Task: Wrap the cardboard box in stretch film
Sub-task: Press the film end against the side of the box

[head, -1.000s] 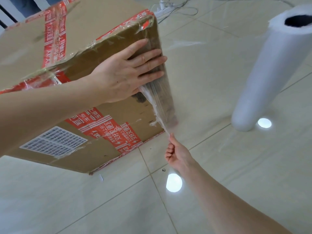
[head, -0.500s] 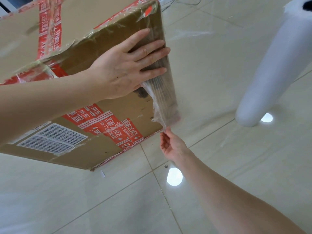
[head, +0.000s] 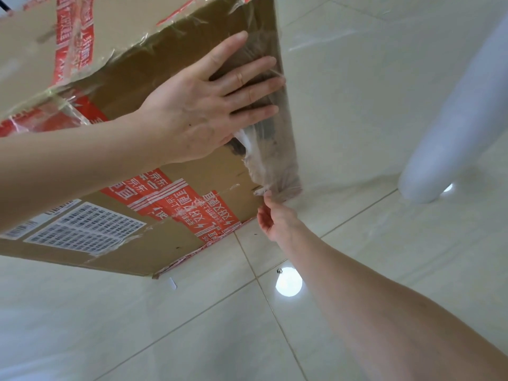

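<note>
**Inspector:** Where was the cardboard box (head: 220,171), and what was in it?

**Operator:** It lay directly under the left grip (head: 198,114). It was closed, with red printed tape (head: 176,199) across its seams and a barcode label (head: 82,229) well to the left of both grips. Its contents could not be seen.

**Inspector:** State of the left grip?

**Operator:** Apart. The fingers (head: 247,94) were straight and spread, and the palm was pressed flat on the side panel. The fingertips lay on the stretch film (head: 272,149) and reached the box's vertical edge.

**Inspector:** And the right grip (head: 275,218)?

**Operator:** It was below the left grip, just beside the box's lower corner. Its fingertips met the gathered tail of the film. Whether they were clamped on that tail could not be told.

**Inspector:** How did the film lie?

**Operator:** It covered the panel from the left grip's fingertips down to the right grip, narrowing to a crumpled bunch at the corner.

**Inspector:** Edges and room for moving?

**Operator:** To the right of both grips, past the box edge, was tiled floor (head: 357,243). The white film roll (head: 453,119) stood on it, well apart from the box. More tile lay below the right grip, bearing a round light reflection (head: 288,281).
</note>
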`<state>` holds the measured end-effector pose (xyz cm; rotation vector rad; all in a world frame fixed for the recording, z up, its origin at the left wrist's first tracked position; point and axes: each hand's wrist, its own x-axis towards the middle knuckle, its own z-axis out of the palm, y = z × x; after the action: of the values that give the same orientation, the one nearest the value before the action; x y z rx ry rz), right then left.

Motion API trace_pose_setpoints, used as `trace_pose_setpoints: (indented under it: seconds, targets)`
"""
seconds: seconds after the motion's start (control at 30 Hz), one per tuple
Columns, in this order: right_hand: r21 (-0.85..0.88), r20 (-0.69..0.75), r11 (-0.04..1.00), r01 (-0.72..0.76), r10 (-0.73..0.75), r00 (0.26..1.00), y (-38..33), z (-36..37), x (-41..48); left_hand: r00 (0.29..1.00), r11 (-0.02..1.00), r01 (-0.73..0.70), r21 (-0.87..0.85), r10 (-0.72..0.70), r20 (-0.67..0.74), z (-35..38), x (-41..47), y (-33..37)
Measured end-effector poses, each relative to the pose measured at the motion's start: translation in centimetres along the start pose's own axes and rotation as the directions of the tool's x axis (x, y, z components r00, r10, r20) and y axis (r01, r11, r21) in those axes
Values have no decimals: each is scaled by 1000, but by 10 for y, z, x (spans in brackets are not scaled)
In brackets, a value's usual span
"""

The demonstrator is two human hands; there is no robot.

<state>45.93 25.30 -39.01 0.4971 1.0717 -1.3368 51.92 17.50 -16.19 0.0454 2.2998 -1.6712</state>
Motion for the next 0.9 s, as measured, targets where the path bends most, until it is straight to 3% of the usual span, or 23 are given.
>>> trace_pose_setpoints:
  seconds: [0.2, 0.33, 0.43, 0.5, 0.6, 0.77, 0.9]
  targets:
    - [-290, -125, 921, 260, -306, 944, 12, 12, 14, 1000, 1000, -6, 1, 6, 9, -1, 0, 0]
    - [-446, -149, 858, 253, -350, 925, 19, 6, 4, 1000, 1000, 0, -3, 0, 8, -1, -1, 0]
    - [-628, -137, 685, 370, -565, 813, 28, -4, -20, 1000, 1000, 10, 6, -10, 14, 0, 0, 1]
    - [-730, 25, 508, 458, -649, 760, 30, 2, -34, 1000, 1000, 12, 14, -13, 15, 0, 1, 1]
    - [-787, 248, 355, 505, -567, 786, 29, 29, -42, 1000, 1000, 5, 10, -5, 18, 0, 0, 0]
    - [-813, 269, 348, 466, -485, 832, 25, 48, -45, 999, 1000, -11, 29, 10, 53, -3, 1, -1]
    - [-785, 274, 383, 487, -491, 827, 25, 39, -49, 999, 999, 1, 34, -3, 48, -3, 0, -1]
